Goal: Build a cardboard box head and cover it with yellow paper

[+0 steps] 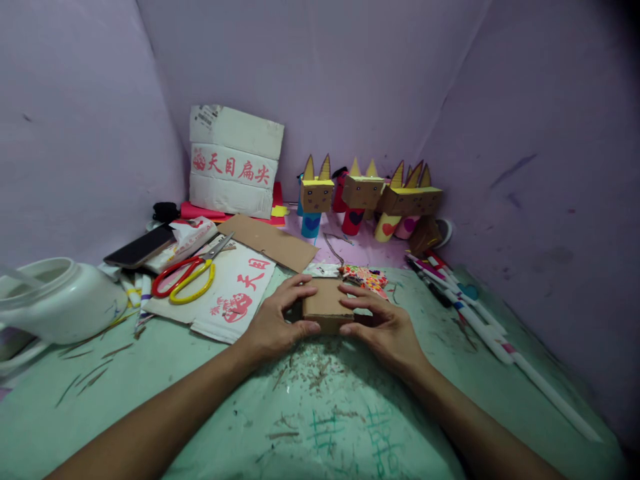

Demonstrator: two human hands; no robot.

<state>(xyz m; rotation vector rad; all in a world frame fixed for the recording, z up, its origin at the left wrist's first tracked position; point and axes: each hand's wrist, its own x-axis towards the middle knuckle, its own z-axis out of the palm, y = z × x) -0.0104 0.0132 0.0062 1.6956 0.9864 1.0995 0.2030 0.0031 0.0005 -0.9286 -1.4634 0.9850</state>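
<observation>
Just on the near side of the cardboard box (327, 303), loose scraps (320, 367) litter the green tablecloth (230, 447); if the box slides over them, bits could lodge under its base and tilt it. The box itself is between the two hands. The left hand (287, 313) pinches its left side, thumb at the near edge and fingers bent over the top; the right hand (380, 323) pinches the right side likewise, fingers slightly spread. How hard they press cannot be told, but too firm a squeeze could buckle the walls, and an uneven one could skew the corners. Left of the box, scissors (206, 257) lie on printed cardboard (235, 293), where a wide left-hand swing could snag their handles. Well beyond the box stand cardboard figures (363, 193); their broad heads on narrow tubes would probably topple if bumped.
</observation>
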